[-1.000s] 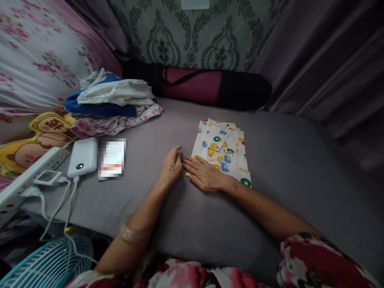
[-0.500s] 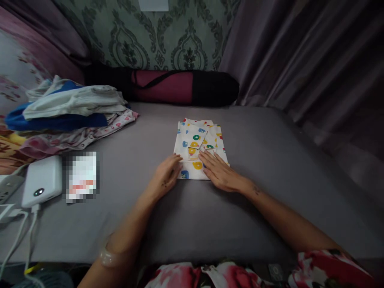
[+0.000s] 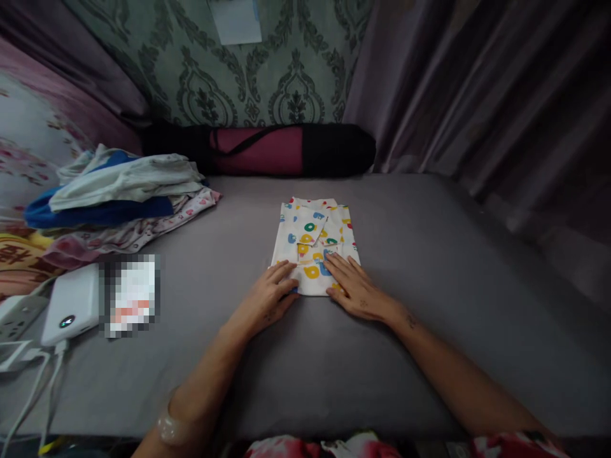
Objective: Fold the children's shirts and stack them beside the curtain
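A folded white garment (image 3: 312, 238) with red, blue, yellow and green ring prints lies in the middle of the grey bed sheet (image 3: 429, 254). My left hand (image 3: 268, 298) rests flat on its near left corner, fingers stretched out. My right hand (image 3: 356, 289) lies flat on its near right edge, fingers spread. Neither hand grips the cloth.
A pile of clothes (image 3: 114, 191) in white, blue and pink lies at the left. A white power bank (image 3: 71, 304) with cables and a blurred card (image 3: 131, 294) lie near the left edge. A maroon and black roll bag (image 3: 267, 149) lines the wall. Curtains (image 3: 501, 95) hang on the right.
The view swung to the right, so the garment sits centred. Both hands moved from its left edge onto its near edge, now pressing flat side by side.
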The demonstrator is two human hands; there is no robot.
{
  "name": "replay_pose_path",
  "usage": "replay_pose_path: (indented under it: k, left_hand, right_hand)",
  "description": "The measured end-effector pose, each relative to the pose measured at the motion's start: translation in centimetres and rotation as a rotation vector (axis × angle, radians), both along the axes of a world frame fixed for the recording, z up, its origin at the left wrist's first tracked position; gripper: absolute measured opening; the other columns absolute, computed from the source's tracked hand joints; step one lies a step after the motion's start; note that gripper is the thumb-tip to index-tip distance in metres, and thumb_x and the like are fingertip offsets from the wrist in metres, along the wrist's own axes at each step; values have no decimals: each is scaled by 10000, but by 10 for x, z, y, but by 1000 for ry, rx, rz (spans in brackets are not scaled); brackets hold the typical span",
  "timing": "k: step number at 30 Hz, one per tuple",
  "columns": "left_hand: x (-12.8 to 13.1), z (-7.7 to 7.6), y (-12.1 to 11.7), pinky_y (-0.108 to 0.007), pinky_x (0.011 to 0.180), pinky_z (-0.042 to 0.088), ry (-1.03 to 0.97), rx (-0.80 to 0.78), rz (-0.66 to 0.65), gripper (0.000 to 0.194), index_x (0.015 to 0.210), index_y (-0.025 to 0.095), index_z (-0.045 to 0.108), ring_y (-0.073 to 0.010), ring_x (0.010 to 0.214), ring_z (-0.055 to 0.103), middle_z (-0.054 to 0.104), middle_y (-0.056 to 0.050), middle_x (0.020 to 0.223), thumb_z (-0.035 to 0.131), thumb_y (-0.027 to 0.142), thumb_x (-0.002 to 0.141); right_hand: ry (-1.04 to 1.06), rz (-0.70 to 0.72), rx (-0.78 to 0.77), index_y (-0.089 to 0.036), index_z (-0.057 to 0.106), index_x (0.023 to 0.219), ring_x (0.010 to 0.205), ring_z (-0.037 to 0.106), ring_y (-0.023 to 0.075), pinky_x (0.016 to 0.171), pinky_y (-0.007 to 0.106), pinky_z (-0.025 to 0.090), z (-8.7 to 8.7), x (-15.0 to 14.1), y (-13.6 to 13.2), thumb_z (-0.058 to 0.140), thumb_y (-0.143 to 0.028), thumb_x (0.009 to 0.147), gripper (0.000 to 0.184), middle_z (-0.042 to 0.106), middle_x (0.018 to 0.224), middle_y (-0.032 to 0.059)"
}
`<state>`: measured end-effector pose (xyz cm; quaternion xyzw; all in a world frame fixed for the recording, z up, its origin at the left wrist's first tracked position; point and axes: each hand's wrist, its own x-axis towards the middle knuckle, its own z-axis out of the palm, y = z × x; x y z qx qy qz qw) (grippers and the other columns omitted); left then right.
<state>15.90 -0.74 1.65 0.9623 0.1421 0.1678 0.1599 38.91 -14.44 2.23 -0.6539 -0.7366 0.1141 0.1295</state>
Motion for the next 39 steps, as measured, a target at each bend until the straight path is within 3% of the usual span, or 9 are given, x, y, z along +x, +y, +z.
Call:
replay_pose_path:
  k: [5, 9, 13, 17, 20, 25, 31, 34, 39]
  left_hand:
    - [5, -2, -3, -476, 1089, 415, -26, 57, -12, 255, 1120, 209, 640, -230, 1205, 580, 674, -86, 1204, 439, 269, 975]
    - [9, -3, 0, -441, 1065, 451, -73, 41, 32, 277, 1159, 203, 610, -203, 1131, 633, 705, -90, 1136, 399, 264, 991]
    - [3, -2, 9, -454, 1070, 449, -35, 10, -9, 286, 1201, 227, 588, -220, 1172, 610, 679, -88, 1206, 491, 329, 952]
    - [-9, -6, 22, -476, 1074, 441, -19, -6, -13, 397, 1261, 230, 578, -226, 1239, 562, 625, -92, 1302, 448, 149, 895]
    - [-15, -10, 29, -467, 1075, 441, -54, -31, 0, 539, 1283, 212, 577, -213, 1254, 550, 612, -93, 1319, 391, 44, 806]
    - [-17, -10, 32, -459, 1069, 444, -58, -101, 21, 554, 1257, 220, 603, -201, 1239, 565, 636, -80, 1288, 364, 45, 789]
    - [-25, 11, 27, -535, 1097, 371, 13, -87, -7, 542, 1297, 240, 566, -214, 1243, 560, 620, -77, 1311, 392, 73, 811]
    - [-40, 22, 14, -528, 1118, 343, 9, -72, -73, 513, 1343, 252, 521, -202, 1254, 550, 599, -74, 1339, 380, 110, 871]
    - [-82, 28, -22, -470, 1173, 275, -22, -107, -165, 543, 1435, 324, 401, -173, 1253, 550, 577, -24, 1371, 388, 131, 928]
  right_hand:
    - [25, 19, 49, -200, 328, 1500, 1445, 239, 231, 1194, 490, 192, -1, -4, -7, 508, -449, 931, 647, 316, 1550, 99]
    - [41, -13, 154, -215, 388, 1474, 1391, 363, 220, 1161, 485, 296, -16, 14, -10, 473, -178, 892, 590, 432, 1484, 98]
    - [96, 5, 233, -236, 387, 1474, 1346, 435, 204, 1121, 466, 383, -29, 40, -13, 424, -22, 797, 711, 490, 1442, 85]
    - [173, 37, 224, -261, 410, 1459, 1337, 446, 187, 1127, 457, 379, -30, 54, -14, 421, 14, 764, 747, 507, 1430, 59]
    - [208, 48, 196, -247, 465, 1423, 1346, 434, 187, 1130, 465, 367, -26, 59, -14, 422, 22, 742, 733, 507, 1428, 62]
    - [196, 34, 114, -211, 515, 1387, 1330, 455, 174, 1131, 436, 367, -18, 61, -15, 378, 23, 751, 691, 521, 1414, 61]
    - [158, 7, 99, -249, 505, 1398, 1312, 476, 183, 1122, 426, 381, 0, 55, -26, 367, 31, 747, 722, 529, 1409, 34]
    - [143, 22, 118, -268, 494, 1406, 1304, 484, 185, 1131, 434, 370, 12, 44, -48, 377, 27, 771, 710, 546, 1395, 26]
    - [174, 26, 144, -275, 453, 1432, 1322, 462, 166, 1152, 409, 342, 32, 17, -110, 388, -2, 852, 644, 544, 1399, 28]
